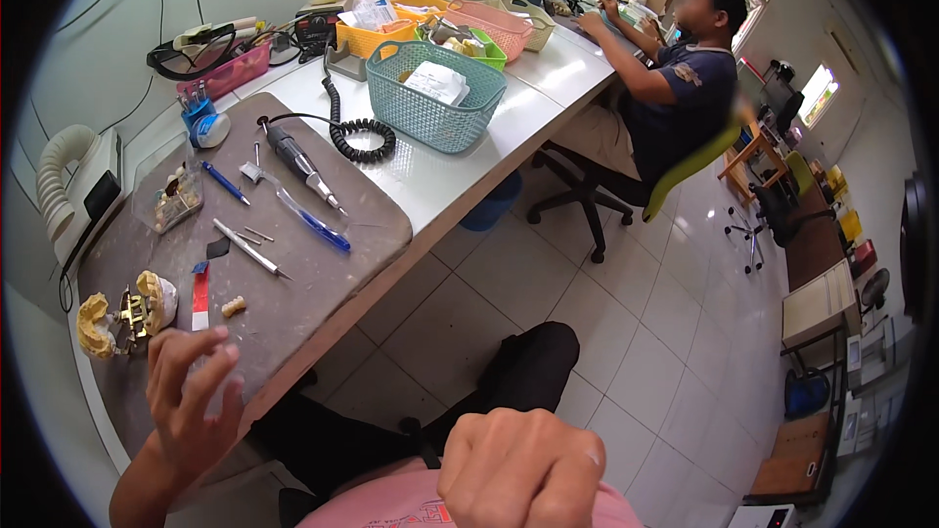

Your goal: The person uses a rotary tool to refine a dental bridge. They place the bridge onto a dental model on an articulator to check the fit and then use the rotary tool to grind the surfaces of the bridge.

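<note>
My left hand (196, 396) is over the near left of the bench, its fingers bent and apart with nothing seen between them. Close beyond its fingertips stand yellowish dental casts (95, 325) joined by a brass-coloured articulator (132, 311). A small tooth-coloured dental piece (234, 306) lies beside a red and white strip (201, 295), just past that hand. My right hand (523, 469) is raised in front of my pink shirt, away from the bench. Its fingers are curled shut with the knuckles upward, and whatever they may hold is hidden.
On the brown mat (362, 235) lie a handpiece (305, 168), a toothbrush (303, 210), a blue pen (226, 183), a silver pen-like tool (252, 248) and a clear box (166, 198). Beyond are a teal basket (435, 103) and other baskets. Another person (675, 88) sits farther along.
</note>
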Tool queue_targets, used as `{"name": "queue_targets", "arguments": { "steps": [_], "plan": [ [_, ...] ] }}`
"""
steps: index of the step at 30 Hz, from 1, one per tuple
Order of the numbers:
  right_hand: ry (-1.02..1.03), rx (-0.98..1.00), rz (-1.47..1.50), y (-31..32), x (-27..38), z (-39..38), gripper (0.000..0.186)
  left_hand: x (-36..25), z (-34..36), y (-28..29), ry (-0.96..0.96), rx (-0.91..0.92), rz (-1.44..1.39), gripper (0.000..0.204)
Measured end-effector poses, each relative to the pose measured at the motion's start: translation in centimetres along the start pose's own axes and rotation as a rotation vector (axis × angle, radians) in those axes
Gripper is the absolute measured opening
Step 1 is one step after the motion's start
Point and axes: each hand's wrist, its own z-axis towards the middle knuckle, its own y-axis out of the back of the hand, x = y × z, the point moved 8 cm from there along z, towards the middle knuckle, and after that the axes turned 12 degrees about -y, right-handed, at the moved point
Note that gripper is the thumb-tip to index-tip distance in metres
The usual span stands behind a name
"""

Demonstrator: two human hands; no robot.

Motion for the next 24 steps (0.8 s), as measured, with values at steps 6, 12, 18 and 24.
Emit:
{"name": "queue_targets", "arguments": {
  "steps": [6,12,18,24],
  "plan": [
    [-0.278,0.223,0.184,-1.1,-3.9,-4.4,0.049,-7.1,-1.9,-0.2,-0.212,-0.024,-0.182,0.044],
    [-0.170,-0.214,-0.107,4.3,1.2,-5.3,0.031,-8.6,-8.0,-8.1,0.336,0.074,-0.528,0.047],
    [0.054,-0.742,-0.600,4.9,8.8,3.0,0.030,-10.4,-10.7,-15.2,0.566,0.234,-0.695,0.051],
    [-0.079,-0.616,-0.517,0.6,6.2,0.8,0.071,-10.3,-13.6,-15.5,0.659,0.267,-0.667,0.053]
  ]
}}
